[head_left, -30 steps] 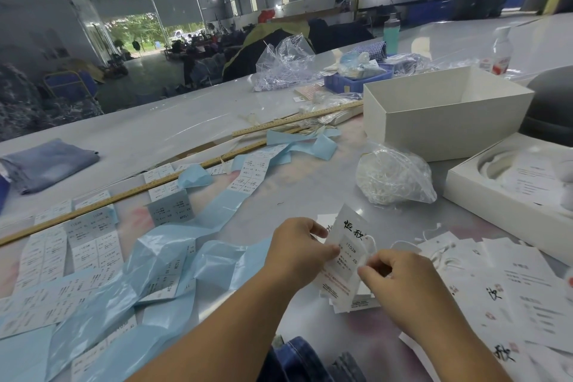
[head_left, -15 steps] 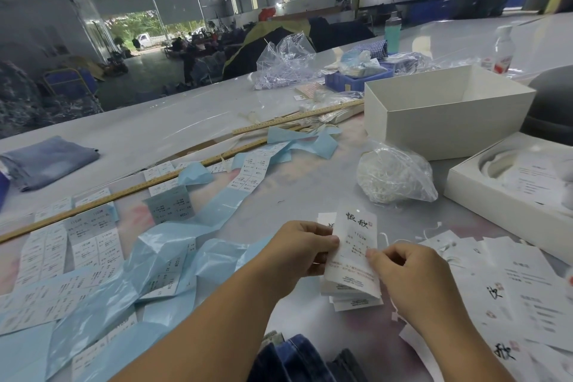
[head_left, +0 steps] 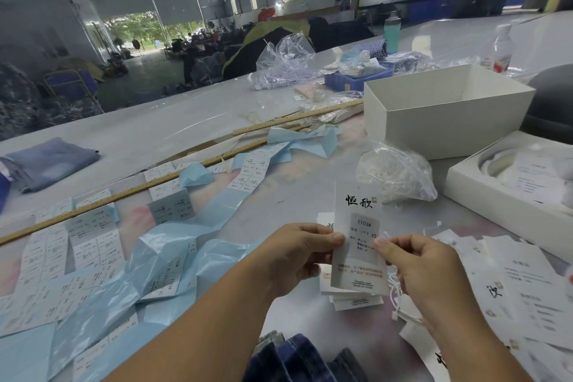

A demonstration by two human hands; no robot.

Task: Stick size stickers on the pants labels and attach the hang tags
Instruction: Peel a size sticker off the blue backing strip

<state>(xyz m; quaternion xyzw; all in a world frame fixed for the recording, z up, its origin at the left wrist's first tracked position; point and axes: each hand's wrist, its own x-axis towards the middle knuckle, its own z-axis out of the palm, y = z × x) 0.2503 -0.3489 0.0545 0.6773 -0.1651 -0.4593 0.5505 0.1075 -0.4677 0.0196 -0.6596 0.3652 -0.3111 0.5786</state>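
Note:
A white hang tag point(head_left: 358, 239) with black characters and a grey size sticker reading 1103# XS stands upright in front of me. My left hand point(head_left: 297, 254) pinches its left edge with the thumb on its face. My right hand point(head_left: 415, 263) pinches the right edge, thumb on the sticker. Behind the tag, more white tags point(head_left: 353, 299) are stacked, partly hidden. White strings point(head_left: 400, 304) hang under my right hand. Dark denim pants point(head_left: 294, 360) lie at the bottom edge.
Sticker sheets point(head_left: 83, 245) and crumpled blue backing strips point(head_left: 173, 245) cover the left of the table. A bag of white strings point(head_left: 393, 177), an open white box point(head_left: 440, 112), a second box point(head_left: 508, 183), loose tags point(head_left: 521, 288) and wooden rulers point(head_left: 155, 183) lie around.
The hang tag has been raised and turned upright to face me. My right hand has shifted from below it to pinch its right edge.

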